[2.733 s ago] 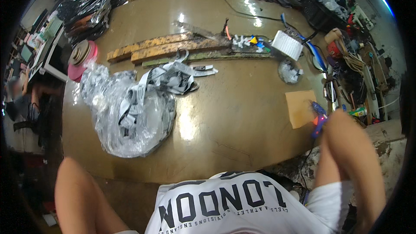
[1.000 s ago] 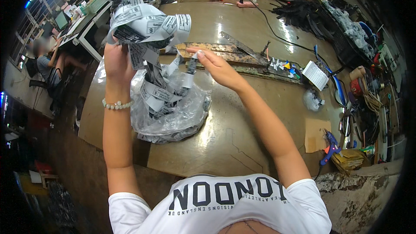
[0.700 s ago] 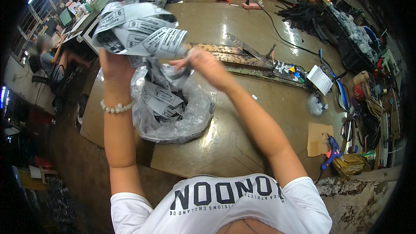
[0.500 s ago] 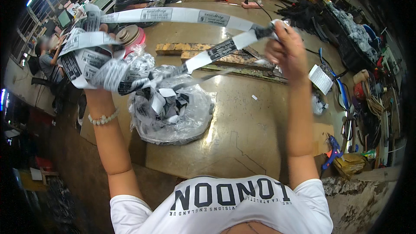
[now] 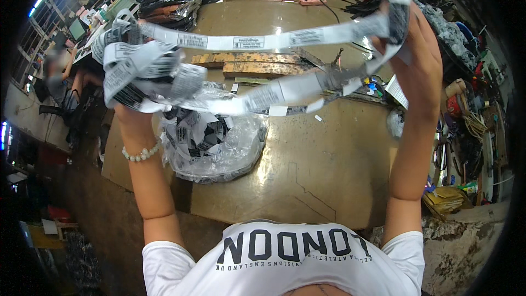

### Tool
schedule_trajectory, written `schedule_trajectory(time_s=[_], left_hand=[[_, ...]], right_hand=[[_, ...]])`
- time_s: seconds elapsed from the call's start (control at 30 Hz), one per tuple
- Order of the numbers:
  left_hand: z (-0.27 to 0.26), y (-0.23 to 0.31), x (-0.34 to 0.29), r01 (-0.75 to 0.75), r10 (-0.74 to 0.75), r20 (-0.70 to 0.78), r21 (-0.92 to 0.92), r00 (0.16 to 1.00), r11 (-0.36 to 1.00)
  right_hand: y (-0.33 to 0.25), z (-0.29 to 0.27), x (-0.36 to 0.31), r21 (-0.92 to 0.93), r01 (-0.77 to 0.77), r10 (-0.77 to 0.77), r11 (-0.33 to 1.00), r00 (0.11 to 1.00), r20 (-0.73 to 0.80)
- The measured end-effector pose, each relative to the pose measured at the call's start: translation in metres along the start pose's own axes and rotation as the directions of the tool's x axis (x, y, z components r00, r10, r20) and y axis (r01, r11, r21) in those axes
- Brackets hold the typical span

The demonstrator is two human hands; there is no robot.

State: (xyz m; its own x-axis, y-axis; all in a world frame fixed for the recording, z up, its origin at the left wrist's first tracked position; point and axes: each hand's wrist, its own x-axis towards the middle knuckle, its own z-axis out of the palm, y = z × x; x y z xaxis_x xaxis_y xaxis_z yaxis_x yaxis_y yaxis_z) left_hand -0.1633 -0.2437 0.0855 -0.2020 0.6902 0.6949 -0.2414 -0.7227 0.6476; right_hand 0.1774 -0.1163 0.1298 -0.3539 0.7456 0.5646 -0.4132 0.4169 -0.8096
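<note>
l grip (image 5: 131, 115) – bunched label strip (image 5: 131, 68), r grip (image 5: 416, 57) – loop (image 5: 307, 36)

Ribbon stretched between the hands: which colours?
The ribbon is white and black, best in the head view.

The label ribbon (image 5: 249, 43) is white with black printed blocks. The surface (image 5: 329, 170) is brown, the shirt (image 5: 249, 280) white with black lettering

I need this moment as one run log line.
left hand: holds bunched label ribbon | right hand: holds ribbon, lengths spanning between hands | plastic bag: on table, ribbon inside
</note>
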Motion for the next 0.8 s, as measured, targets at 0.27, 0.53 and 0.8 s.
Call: schedule_trajectory(time_s=[0.27,0.53,0.8], left_hand=[[0.025,0.005,-0.026,0.075,0.146,-0.254,0.695,0.956,0.715],[-0.052,0.098,-0.091,0.093,-0.030,-0.323,0.181,0.946,0.979],[-0.028,0.100,-0.095,-0.072,0.121,-0.400,0.134,0.909,0.988]], right_hand=[[0.025,0.170,0.051,-0.127,0.683,-0.474,0.720,0.617,0.628],[0.049,0.069,0.027,-0.369,0.464,-0.363,0.805,0.878,0.312],[0.172,0.059,-0.019,-0.488,0.253,0.063,0.836,0.838,0.542]])
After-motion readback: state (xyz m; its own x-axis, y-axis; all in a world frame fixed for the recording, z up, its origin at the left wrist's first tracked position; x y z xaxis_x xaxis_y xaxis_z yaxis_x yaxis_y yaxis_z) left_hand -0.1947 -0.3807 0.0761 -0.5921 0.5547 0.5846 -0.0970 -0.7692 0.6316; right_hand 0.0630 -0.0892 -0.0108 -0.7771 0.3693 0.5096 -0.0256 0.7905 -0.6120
